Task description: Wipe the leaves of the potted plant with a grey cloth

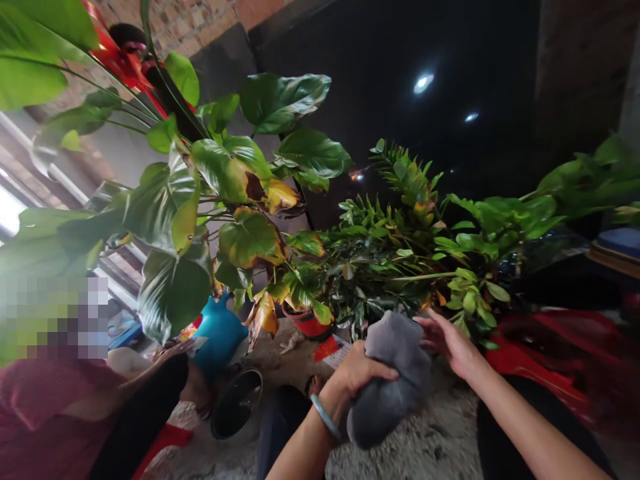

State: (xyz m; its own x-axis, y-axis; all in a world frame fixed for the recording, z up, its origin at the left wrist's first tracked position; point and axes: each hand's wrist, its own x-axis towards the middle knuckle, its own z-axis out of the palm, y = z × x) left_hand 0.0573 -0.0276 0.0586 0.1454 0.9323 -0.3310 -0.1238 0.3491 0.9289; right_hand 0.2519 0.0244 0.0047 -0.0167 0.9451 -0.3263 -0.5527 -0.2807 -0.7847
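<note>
A bunched grey cloth hangs in front of me at the lower centre, its lower end drooping. My left hand, with a pale bangle on the wrist, is closed on its left side, thumb across the front. To the right of the cloth, my right hand is open, fingers slightly bent and apart; its fingertips come close to the cloth's edge, and I cannot tell whether they touch. Just behind both hands stand leafy green plants, some leaves browned or yellow.
Large-leaved plant with yellowed leaves rises on the left. Below it are a blue watering can-like vessel, a dark bucket and a red pot. Another person sits at far left. Red bags lie at right.
</note>
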